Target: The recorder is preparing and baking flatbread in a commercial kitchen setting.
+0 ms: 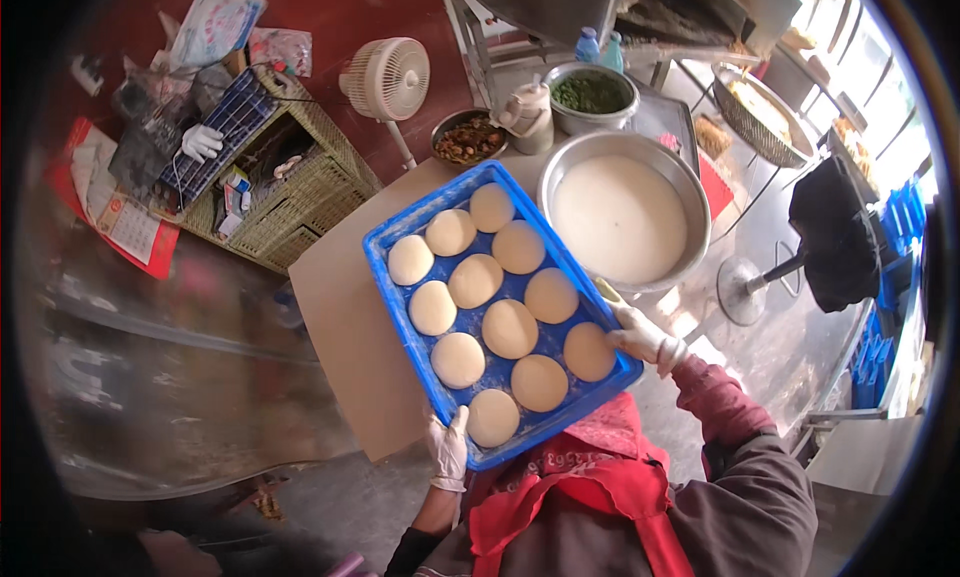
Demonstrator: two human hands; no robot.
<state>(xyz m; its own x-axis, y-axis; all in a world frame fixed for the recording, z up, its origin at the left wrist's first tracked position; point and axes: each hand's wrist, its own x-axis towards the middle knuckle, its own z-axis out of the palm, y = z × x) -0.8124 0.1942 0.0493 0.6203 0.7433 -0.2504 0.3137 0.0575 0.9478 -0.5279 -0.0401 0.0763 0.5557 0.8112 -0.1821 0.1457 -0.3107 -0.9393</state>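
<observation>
Tray [498, 373] of dough rounds [510, 329], two-handed grip.
Your left hand [449, 451] clasps the near-left corner, your right hand [640, 334] the right side; hold it level.

Head view, left lens of a worn pair: set high above left hand [448, 450] and right hand [640, 335], pitched steeply down, facing forward beyond them
Near range: blue plastic tray [562, 419] mid-view between the hands, close below; red apron [560, 482] between and behind them, seen from overhead
Far range: white pedestal fan [388, 80] well ahead of left hand, small; window bars [850, 22] far ahead and right of right hand, near the rim
Fisheye: dark round border, tabletop [200, 377] edge bowed outward left of left hand
</observation>
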